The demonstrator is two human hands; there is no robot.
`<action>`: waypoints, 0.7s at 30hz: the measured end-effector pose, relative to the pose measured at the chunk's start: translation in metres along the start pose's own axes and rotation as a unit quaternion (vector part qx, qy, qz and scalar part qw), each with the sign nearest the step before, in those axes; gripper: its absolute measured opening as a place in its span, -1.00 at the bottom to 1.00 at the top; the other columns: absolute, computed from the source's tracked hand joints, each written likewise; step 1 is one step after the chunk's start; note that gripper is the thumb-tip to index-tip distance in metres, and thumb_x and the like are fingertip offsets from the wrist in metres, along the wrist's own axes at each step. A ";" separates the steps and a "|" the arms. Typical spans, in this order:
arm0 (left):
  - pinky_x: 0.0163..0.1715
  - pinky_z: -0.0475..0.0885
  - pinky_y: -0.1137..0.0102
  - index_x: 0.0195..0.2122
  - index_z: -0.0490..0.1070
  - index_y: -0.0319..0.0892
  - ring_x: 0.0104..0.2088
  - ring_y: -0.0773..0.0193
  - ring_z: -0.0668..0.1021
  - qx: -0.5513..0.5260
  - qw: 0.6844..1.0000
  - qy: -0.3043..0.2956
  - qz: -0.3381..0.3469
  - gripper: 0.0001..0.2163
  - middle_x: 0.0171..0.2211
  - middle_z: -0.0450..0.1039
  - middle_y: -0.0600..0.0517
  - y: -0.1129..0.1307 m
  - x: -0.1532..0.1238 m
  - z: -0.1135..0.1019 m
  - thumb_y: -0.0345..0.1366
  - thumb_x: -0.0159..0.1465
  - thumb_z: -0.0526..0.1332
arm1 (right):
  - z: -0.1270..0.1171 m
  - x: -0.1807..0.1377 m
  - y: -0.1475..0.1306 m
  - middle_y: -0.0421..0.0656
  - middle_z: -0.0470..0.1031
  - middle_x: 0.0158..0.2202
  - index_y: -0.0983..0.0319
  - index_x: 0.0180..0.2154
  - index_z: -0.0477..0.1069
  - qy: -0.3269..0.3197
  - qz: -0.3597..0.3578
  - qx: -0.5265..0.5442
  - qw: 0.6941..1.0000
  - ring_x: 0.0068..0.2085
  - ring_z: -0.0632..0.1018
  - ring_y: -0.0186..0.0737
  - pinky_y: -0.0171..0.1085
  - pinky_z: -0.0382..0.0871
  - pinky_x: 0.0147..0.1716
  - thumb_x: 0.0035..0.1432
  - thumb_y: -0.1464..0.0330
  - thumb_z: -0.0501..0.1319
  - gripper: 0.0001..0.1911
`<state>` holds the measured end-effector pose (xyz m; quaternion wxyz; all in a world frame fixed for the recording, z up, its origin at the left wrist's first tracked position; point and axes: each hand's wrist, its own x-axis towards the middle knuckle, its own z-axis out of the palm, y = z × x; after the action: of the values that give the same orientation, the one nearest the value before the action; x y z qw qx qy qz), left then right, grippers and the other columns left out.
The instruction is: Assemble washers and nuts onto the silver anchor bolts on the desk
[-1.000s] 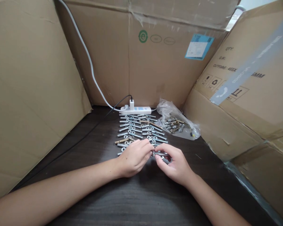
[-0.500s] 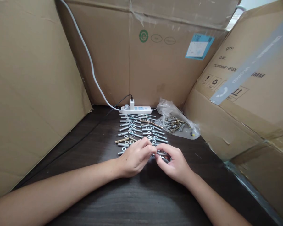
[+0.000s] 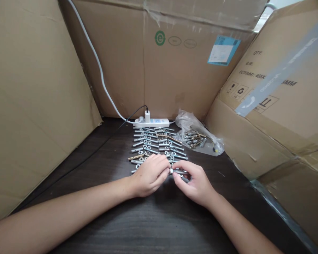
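Note:
My right hand (image 3: pixel 194 180) pinches a silvery expansion bolt (image 3: pixel 180 171) between thumb and fingers, just above the table. At the bolt's left end sits a bright nut (image 3: pixel 171 170). My left hand (image 3: pixel 152 175) is closed, palm down, with its thumb and index fingertips at that nut; its other fingers are curled out of sight. Beyond the hands lie rows of bolts with sleeves (image 3: pixel 151 145), mostly silver, with loose nuts and washers (image 3: pixel 140 152) between them. A brass-coloured sleeve (image 3: pixel 136 157) lies left of my left hand, which hides part of the nearest rows.
A clear plastic bag (image 3: pixel 214 141) with more bolts lies at the back right. Behind the rows stands a white power strip (image 3: pixel 161 122) with a plugged-in charger; a black cable (image 3: pixel 100 146) crosses the dark table. Cardboard boxes (image 3: pixel 116 63) wall in the left, back and right.
My left fingers have shifted slightly left and closed more, uncovering the nut at the bolt's end. My right hand keeps its hold on the bolt. The view has moved a little.

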<state>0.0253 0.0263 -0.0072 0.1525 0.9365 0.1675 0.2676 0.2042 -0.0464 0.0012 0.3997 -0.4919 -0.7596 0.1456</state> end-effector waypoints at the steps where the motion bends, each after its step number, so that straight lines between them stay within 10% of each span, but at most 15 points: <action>1: -0.29 0.20 0.34 -0.34 0.24 -0.19 -0.35 0.26 0.30 0.004 1.000 -0.003 0.000 -0.80 -0.39 0.28 0.01 0.000 0.000 0.000 -0.34 0.36 -0.12 | 0.000 0.000 0.000 -0.21 0.43 -0.46 0.23 -0.32 0.39 -0.002 0.000 0.001 1.000 -0.51 0.37 -0.35 -0.38 0.26 -0.49 0.10 0.42 0.14 -0.91; 21: -0.27 0.27 0.35 -0.19 0.19 -0.17 -0.30 0.26 0.32 -0.066 0.996 0.050 0.022 -0.87 -0.32 0.26 0.00 0.004 -0.003 -0.001 -0.44 0.24 0.01 | 0.001 0.001 0.000 -0.22 0.46 -0.40 0.22 -0.27 0.41 -0.005 0.013 0.035 0.999 -0.48 0.39 -0.35 -0.38 0.25 -0.46 0.12 0.44 0.13 -0.88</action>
<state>0.0234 0.0214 -0.0066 0.1994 0.9132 0.1359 0.3283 0.2031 -0.0457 0.0007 0.4109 -0.4868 -0.7495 0.1802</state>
